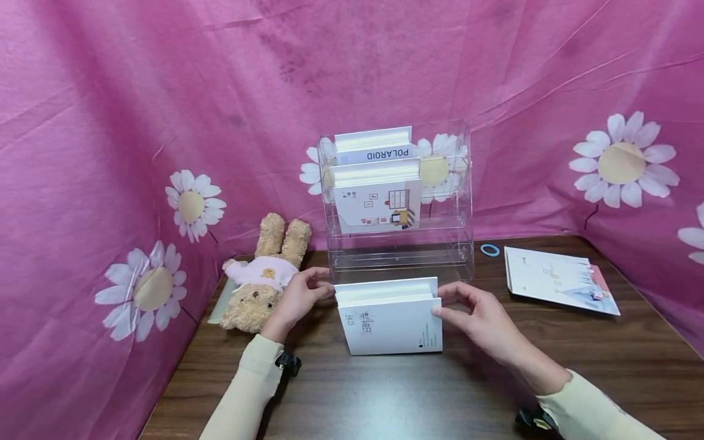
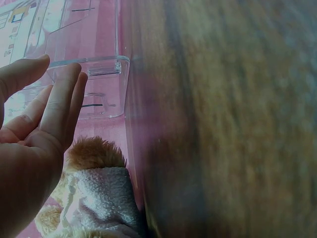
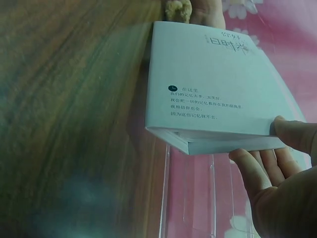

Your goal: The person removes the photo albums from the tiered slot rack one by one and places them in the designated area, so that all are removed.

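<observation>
A thick white photo album (image 1: pixel 393 327) with dark lettering on its cover stands upright on the table, slightly tilted. My right hand (image 1: pixel 481 318) pinches its right edge, thumb (image 3: pixel 292 133) on the lettered cover and the other fingers at the page side and behind. Beside the upper left corner is my left hand (image 1: pixel 308 293), its fingers extended and the thumb apart from them, with nothing between them in the left wrist view. Just behind the album stands a clear tiered rack (image 1: pixel 464 208), holding a patterned white album (image 1: pixel 379 208) and a POLAROID album (image 1: pixel 374 154) on its left side.
A plush bear (image 1: pixel 264 272) in a pink top lies at the left, partly over a pale flat item (image 1: pixel 220 305). Another white album (image 1: pixel 561 278) lies flat at the right, near a blue ring (image 1: pixel 489 250). Pink flowered cloth (image 1: pixel 522 73) surrounds the wooden table (image 1: pixel 385 397).
</observation>
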Motion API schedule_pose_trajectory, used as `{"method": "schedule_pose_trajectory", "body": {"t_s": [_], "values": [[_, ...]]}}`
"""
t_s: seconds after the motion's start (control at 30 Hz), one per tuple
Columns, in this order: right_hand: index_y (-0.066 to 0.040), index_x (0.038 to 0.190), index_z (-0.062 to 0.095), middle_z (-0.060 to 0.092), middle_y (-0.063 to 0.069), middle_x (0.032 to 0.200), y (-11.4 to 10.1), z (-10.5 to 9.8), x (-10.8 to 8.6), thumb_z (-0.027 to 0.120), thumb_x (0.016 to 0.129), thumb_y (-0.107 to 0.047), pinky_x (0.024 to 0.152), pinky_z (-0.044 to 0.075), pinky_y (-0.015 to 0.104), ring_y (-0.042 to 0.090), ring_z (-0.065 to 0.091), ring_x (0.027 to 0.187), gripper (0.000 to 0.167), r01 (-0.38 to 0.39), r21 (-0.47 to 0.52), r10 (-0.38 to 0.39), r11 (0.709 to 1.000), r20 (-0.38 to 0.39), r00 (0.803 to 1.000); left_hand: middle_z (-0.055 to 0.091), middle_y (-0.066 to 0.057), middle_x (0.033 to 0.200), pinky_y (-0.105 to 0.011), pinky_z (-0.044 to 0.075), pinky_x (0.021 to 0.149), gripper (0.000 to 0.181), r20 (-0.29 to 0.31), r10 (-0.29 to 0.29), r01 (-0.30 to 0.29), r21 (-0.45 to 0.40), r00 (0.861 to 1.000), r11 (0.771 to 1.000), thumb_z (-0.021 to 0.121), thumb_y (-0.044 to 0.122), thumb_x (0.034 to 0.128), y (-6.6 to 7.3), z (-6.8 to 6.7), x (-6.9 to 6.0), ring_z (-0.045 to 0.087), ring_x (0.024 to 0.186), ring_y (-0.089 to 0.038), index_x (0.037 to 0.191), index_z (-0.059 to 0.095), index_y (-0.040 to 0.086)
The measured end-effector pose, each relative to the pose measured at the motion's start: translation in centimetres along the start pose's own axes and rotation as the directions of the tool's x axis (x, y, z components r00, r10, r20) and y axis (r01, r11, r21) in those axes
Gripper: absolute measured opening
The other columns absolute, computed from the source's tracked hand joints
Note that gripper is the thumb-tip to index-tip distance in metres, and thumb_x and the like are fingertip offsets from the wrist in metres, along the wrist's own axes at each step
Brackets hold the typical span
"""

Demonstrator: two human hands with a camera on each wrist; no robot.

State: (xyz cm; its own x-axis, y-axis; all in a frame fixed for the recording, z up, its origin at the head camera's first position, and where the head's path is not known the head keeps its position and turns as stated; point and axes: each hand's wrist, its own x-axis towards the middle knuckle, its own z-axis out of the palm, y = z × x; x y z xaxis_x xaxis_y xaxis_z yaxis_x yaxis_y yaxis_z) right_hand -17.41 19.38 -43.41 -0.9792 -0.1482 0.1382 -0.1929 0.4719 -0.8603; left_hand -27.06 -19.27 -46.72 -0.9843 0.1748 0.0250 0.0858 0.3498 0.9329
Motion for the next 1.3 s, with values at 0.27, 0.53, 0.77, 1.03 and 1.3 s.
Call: {"method": "schedule_pose_trajectory", "body": {"t_s": [0.27,0.53,0.77,1.03,1.3], "values": [[-0.011,0.123,0.079,0.082,0.005,0.121,0.2,0.4,-1.1,0.089,0.098,-0.025,0.085,0.057,0.021,0.004,0.07,0.105,0.03,-0.043,0.024,0.043,0.999,0.021,0.999,0.08,-0.027,0.122,-0.022,0.065,0.085,0.038,0.004,0.001,-0.001,-0.011,1.0,1.0,0.077,-0.002,0.1017,-0.2,0.0,0.0,0.08,0.101,-0.018,0.139,0.07,-0.005],[-0.005,0.124,0.078,0.083,0.009,0.118,1.1,0.3,-1.5,0.089,0.097,-0.019,0.084,0.06,0.021,0.001,0.074,0.1,0.032,-0.059,0.076,0.055,0.995,0.051,0.997,0.081,-0.025,0.123,-0.02,0.063,0.085,0.039,0.004,-0.005,0.005,-0.025,1.0,1.0,0.079,0.0,0.1009,0.0,0.0,0.1,0.078,0.101,-0.014,0.139,0.071,-0.003],[-0.004,0.125,0.077,0.084,0.009,0.116,1.3,0.5,-1.6,0.088,0.098,-0.017,0.083,0.062,0.023,0.001,0.074,0.099,0.033,-0.034,0.093,0.026,0.995,0.083,0.996,0.079,-0.025,0.13,-0.018,0.061,0.086,0.04,-0.005,0.004,-0.004,-0.014,1.0,1.0,0.081,0.001,0.1001,0.1,-0.1,0.1,0.079,0.106,-0.017,0.139,0.071,-0.003],[-0.003,0.125,0.076,0.084,0.008,0.112,1.2,0.9,-1.3,0.09,0.096,-0.016,0.083,0.062,0.022,-0.002,0.073,0.097,0.035,0.005,0.042,-0.007,0.999,0.065,0.998,0.079,-0.024,0.13,-0.018,0.061,0.085,0.039,-0.007,0.009,-0.009,0.004,1.0,1.0,0.081,0.002,0.1005,0.1,-0.1,0.0,0.079,0.106,-0.02,0.138,0.072,-0.002],[-0.003,0.128,0.075,0.083,0.007,0.111,1.3,1.2,-1.1,0.092,0.093,-0.014,0.082,0.061,0.021,0.003,0.074,0.1,0.04,0.0,0.014,-0.001,1.0,0.028,1.0,0.079,-0.025,0.13,-0.018,0.061,0.085,0.039,-0.008,-0.002,0.002,0.007,1.0,1.0,0.081,0.001,0.1002,0.1,0.0,0.0,0.079,0.106,-0.019,0.138,0.072,-0.002]]}}
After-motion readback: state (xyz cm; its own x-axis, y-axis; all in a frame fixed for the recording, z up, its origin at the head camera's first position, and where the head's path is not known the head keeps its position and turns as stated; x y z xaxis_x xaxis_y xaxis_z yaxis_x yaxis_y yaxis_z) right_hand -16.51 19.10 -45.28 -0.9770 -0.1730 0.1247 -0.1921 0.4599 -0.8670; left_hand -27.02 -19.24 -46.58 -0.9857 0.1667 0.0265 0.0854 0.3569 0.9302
